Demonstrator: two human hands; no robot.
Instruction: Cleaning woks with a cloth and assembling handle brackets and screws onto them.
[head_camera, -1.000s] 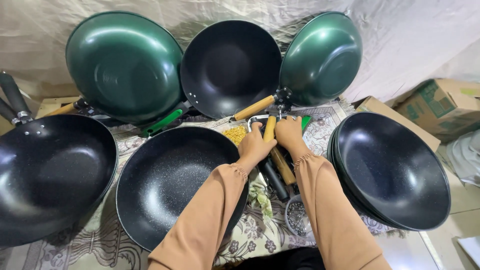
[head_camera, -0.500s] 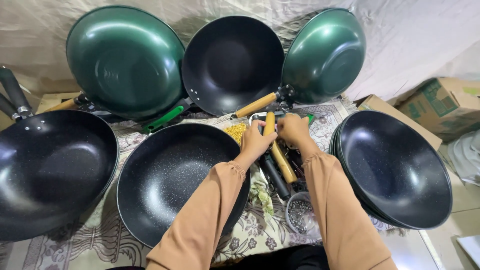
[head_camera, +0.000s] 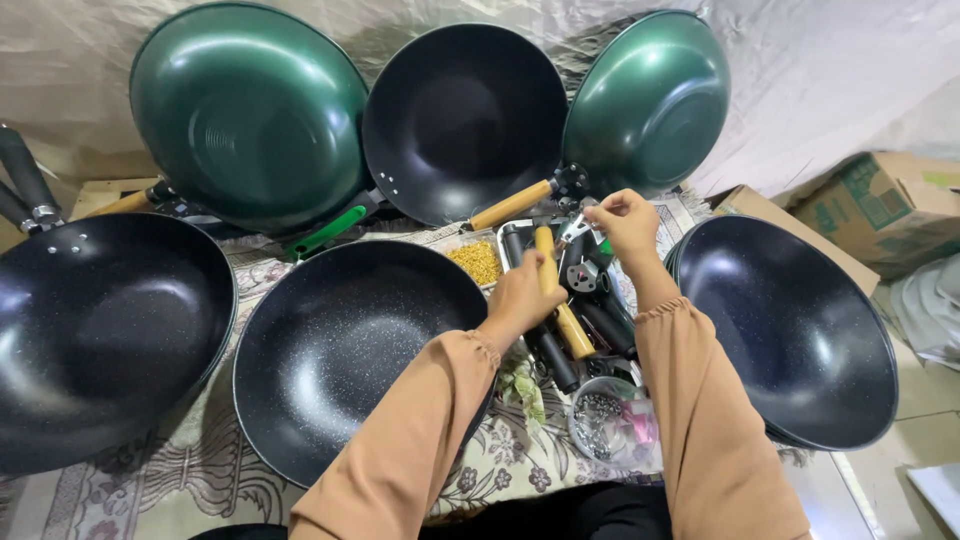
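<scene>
Hands worked just right of the speckled black wok (head_camera: 350, 350): the left hand (head_camera: 520, 300) had its grip closed around a wooden handle (head_camera: 560, 300), the right hand (head_camera: 625, 220) pinched a small metal bracket (head_camera: 575, 232) above it.

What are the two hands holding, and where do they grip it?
The left hand grips a wooden handle near its upper end. The right hand pinches a small metal piece; which part cannot be told.

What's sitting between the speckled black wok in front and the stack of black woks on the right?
In the head view, a tray of loose handles, with both hands over it, and a small tub of screws.
</scene>
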